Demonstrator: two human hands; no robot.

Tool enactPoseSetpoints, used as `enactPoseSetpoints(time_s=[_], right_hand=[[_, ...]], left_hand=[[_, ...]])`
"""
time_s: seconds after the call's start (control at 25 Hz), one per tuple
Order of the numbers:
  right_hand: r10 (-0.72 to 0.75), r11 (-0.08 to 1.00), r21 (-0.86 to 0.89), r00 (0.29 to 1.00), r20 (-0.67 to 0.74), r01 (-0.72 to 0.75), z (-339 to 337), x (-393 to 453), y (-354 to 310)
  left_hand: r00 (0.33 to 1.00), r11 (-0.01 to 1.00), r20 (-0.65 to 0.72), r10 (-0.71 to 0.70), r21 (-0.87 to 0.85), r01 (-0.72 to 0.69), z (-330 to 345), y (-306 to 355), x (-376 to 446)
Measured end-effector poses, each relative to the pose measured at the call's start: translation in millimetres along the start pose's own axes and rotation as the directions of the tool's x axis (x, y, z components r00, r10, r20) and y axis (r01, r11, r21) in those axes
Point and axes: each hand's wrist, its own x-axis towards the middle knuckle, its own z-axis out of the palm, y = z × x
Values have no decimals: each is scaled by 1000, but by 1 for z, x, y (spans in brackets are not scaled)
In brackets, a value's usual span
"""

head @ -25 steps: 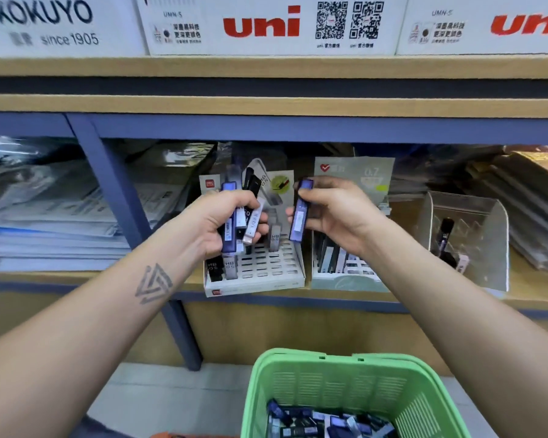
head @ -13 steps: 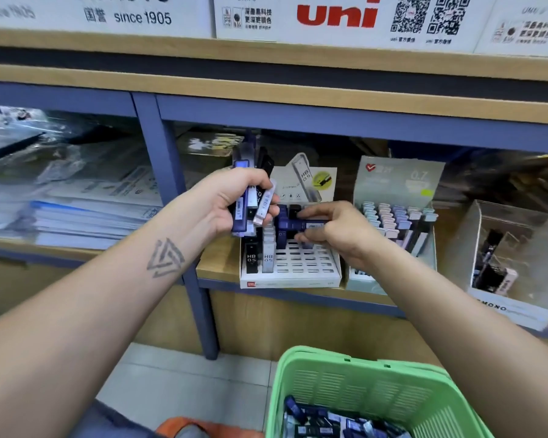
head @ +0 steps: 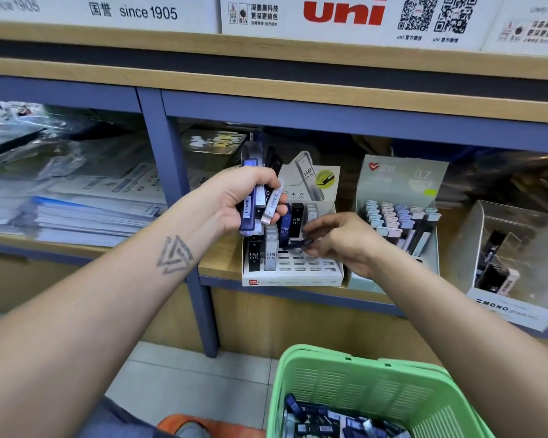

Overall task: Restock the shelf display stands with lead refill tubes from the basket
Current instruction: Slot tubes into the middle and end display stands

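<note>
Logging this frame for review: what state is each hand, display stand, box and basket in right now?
Left hand: grips a bunch of lead refill tubes, held upright.
Right hand: pinches one dark blue tube, lying sideways over the slots.
White HB 0.5 stand: mostly empty slots, a few tubes standing.
0.7 stand: largely filled with tubes.
Clear MONO box: nearly empty.
Green basket: holds loose tubes.

The wooden shelf (head: pixel 225 263) carried a white display stand (head: pixel 293 278). At its 3 o'clock stood a grey-green stand (head: pixel 399 181) and a clear box (head: pixel 519 298); at 9 o'clock, stacked papers (head: pixel 86 216).
</note>
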Motion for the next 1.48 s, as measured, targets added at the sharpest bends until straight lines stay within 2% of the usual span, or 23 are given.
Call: enactPoseSetpoints(time_s=[0.2, 0.28, 0.36, 0.4, 0.44, 0.48, 0.52, 0.56, 0.6, 0.84, 0.88, 1.0, 1.08, 1.16, 1.24, 1.28, 1.36, 1.48], right_hand=[[65, 984, 164, 998, 16, -67, 4, -3, 5], [116, 940, 327, 993, -19, -103, 4, -5, 8], [173, 847, 511, 985, -6, -146, 12, -10, 17], [171, 882, 449, 985, -31, -139, 20, -13, 25], [130, 963, 247, 988, -79, -106, 28, -15, 34], [56, 995, -73, 992, -117, -64, 38, -16, 41], [-32, 929, -369, 990, -138, -21, 49, -16, 46], [-112, 836, -549, 982, -153, 10, 58, -14, 47], [-156, 797, -604, 974, -167, 25, 64, -14, 44], [-65, 894, -446, 971, -231, -46, 50, -13, 35], [-50, 920, -389, 972, -230, -44, 47, -16, 32], [-29, 998, -54, 991, -133, 22, 35, -24, 21], [-75, 997, 12, 995, -69, 76, 31, -27, 11], [-192, 968, -185, 974, -117, 169, 28, -18, 8], [-373, 854, -455, 907, -195, 253, 26, -8, 7], [-461, 793, -534, 863, -208, 295, 26, -4, 8], [-567, 731, -564, 801, -190, 384, 29, 3, 9], [-643, 654, -604, 755, -126, 455, 34, 10, 13]], left_hand=[[1000, 1000, 2, 4, -15, -4, 0, 1, -2], [1000, 1000, 4, 1, -18, 0, 1, 1, -2], [1000, 1000, 5, 3, -26, -3, 1, 1, -3], [1000, 999, 5, 3, -35, -3, 2, 1, -4], [1000, 999, 6, 4, -40, -3, 3, 0, -5], [1000, 999, 5, 6, -42, -6, 5, 0, -5], [1000, 999, 2, 10, -43, -10, 6, 0, -5], [1000, 999, 1, 12, -43, -12, 8, 0, -6], [1000, 999, 5, 13, -45, -13, 9, 0, -6], [1000, 997, 25, 16, -70, -14, 8, 3, -8], [1000, 997, 22, 17, -71, -15, 7, 3, -8], [1000, 997, 19, 15, -76, -14, 5, 3, -8], [1000, 997, 17, 13, -76, -12, 3, 4, -7], [1000, 997, 16, 12, -72, -11, 2, 4, -6], [1000, 997, 14, 18, -78, -17, 2, 3, -5], [1000, 996, 15, 22, -83, -21, 2, 3, -4], [1000, 996, 14, 23, -84, -22, 0, 4, -3], [1000, 997, 7, 20, -78, -19, -4, 3, 0]])
